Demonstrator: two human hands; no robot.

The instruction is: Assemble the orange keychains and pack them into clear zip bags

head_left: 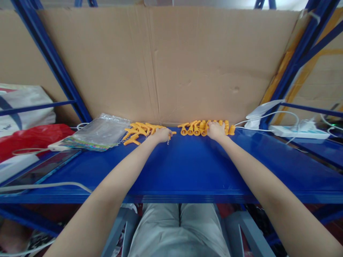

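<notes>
My left hand (162, 135) is closed on a yellow T-handled corkscrew; part of its handle (174, 133) sticks out to the right and its metal spiral (168, 141) hangs below the fingers. Just left of this hand lies a loose pile of similar yellow corkscrews (138, 130), some spirals showing. My right hand (216, 131) reaches into a row of yellow bell-shaped plastic pieces (197, 131) at the back of the blue tabletop. Its fingers are curled round one of them, mostly hidden. Several pieces in the row show round openings toward me.
A cardboard panel (187, 64) stands behind the blue tabletop (184, 167). At left lie clear plastic bags (104, 130), a dark tablet-like device (40, 167), a red bag (34, 139) and a white cable (53, 185). A white power strip (300, 132) lies at right.
</notes>
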